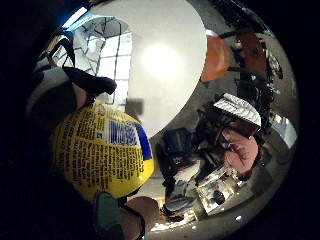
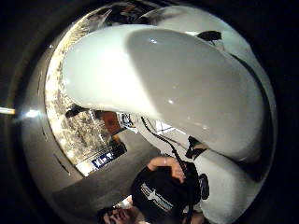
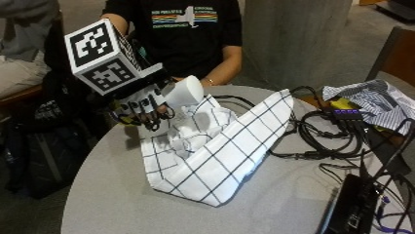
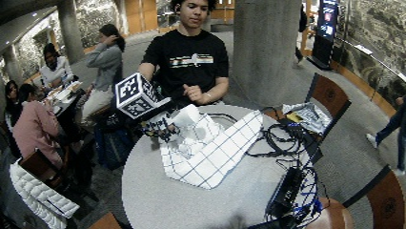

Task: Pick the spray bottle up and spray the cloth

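Outside view shows the gloved right hand (image 3: 144,105) wrapped around the spray bottle (image 3: 183,90), lifted over the checked cloth (image 3: 214,146) at the desk (image 3: 103,204) edge, ready to spray.

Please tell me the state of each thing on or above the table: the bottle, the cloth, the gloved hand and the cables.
spray bottle: lifted off the table, tilted, held above the cloth.
right hand: raised, fingers curled round the bottle.
checked cloth: lying crumpled and partly folded on the table; whether it is wet cannot be told.
cables: tangled, lying beside the cloth.
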Tool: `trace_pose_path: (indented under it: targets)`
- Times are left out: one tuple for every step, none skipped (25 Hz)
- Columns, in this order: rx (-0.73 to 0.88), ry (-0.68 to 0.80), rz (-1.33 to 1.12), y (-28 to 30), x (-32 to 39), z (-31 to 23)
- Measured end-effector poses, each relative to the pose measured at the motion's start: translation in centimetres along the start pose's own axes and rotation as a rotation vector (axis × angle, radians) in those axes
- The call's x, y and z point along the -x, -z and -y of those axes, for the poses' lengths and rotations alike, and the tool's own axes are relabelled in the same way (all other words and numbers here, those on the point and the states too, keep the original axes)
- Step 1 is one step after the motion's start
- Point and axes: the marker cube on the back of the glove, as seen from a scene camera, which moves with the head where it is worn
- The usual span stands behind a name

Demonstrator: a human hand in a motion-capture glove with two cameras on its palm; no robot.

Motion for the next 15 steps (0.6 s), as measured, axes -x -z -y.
trace_pose_path:
  targets:
    - [0.007,0.0,-0.006,-0.06,0.06,-0.08]
    - [0.013,0.0,-0.013,-0.12,0.12,-0.16]
    - [0.018,0.0,-0.019,-0.15,0.19,-0.22]
    - [0.022,0.001,-0.024,-0.15,0.27,-0.27]
    - [0.024,0.001,-0.029,-0.12,0.35,-0.3]
    - [0.024,0.0,-0.033,-0.07,0.42,-0.33]
    - [0.024,-0.001,-0.036,-0.01,0.48,-0.36]
    - [0.024,-0.002,-0.039,0.05,0.52,-0.39]
    - [0.024,-0.004,-0.041,0.1,0.55,-0.42]
    - [0.026,-0.006,-0.044,0.14,0.57,-0.44]
    - [0.028,-0.007,-0.046,0.16,0.58,-0.45]
    - [0.03,-0.009,-0.049,0.15,0.6,-0.43]
    - [0.032,-0.011,-0.052,0.11,0.61,-0.41]
    - [0.034,-0.012,-0.056,0.05,0.62,-0.39]
    - [0.037,-0.014,-0.061,0.0,0.63,-0.37]
